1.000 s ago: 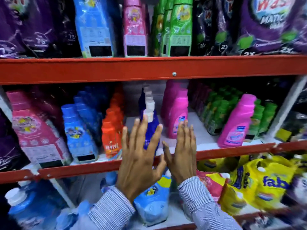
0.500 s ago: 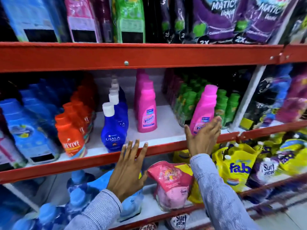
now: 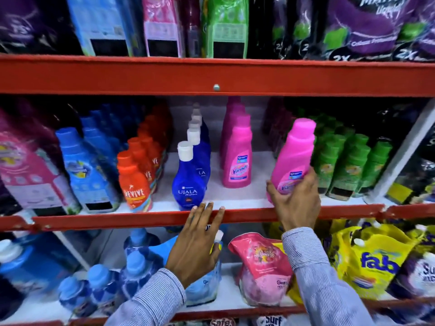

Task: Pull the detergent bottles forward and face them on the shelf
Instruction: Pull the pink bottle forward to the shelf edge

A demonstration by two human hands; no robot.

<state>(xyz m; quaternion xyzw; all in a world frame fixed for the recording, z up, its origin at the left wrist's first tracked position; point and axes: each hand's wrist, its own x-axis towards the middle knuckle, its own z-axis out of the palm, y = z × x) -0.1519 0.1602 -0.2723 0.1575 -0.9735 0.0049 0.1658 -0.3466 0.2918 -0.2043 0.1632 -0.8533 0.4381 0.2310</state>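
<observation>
A: Right hand (image 3: 295, 203) wrapped round the lower part of a pink bottle (image 3: 294, 158), thumb at the left, fingers (image 3: 312, 182) curled round the right side. Tilted, cap leaning toward one o'clock, base at the front lip of the shelf (image 3: 235, 216).

B: And the left hand (image 3: 197, 241)?

A: Flat, fingers spread a little, tips (image 3: 209, 204) resting on the red shelf edge at about twelve o'clock from the wrist. Gripping nothing. Just below the front blue bottle (image 3: 187, 182), marked UJALA; contact with it hard to judge.

B: Rest of the row?

A: At nine o'clock from the blue bottle, orange bottles (image 3: 134, 182) marked REVIVE, filed back into the shelf. At three o'clock from it, a second pink bottle (image 3: 236, 161), upright, set further back, more pink behind. Between that file and the held bottle, bare white shelf.

B: To the right?

A: Green bottles (image 3: 346, 165) at three o'clock from the held one, packed in rows, near the fingers. Pouches (image 3: 220, 27) on the shelf above, a yellow pack (image 3: 374, 262) and a pink pouch (image 3: 261, 267) below. Striped sleeves (image 3: 317, 274) on both wrists.
</observation>
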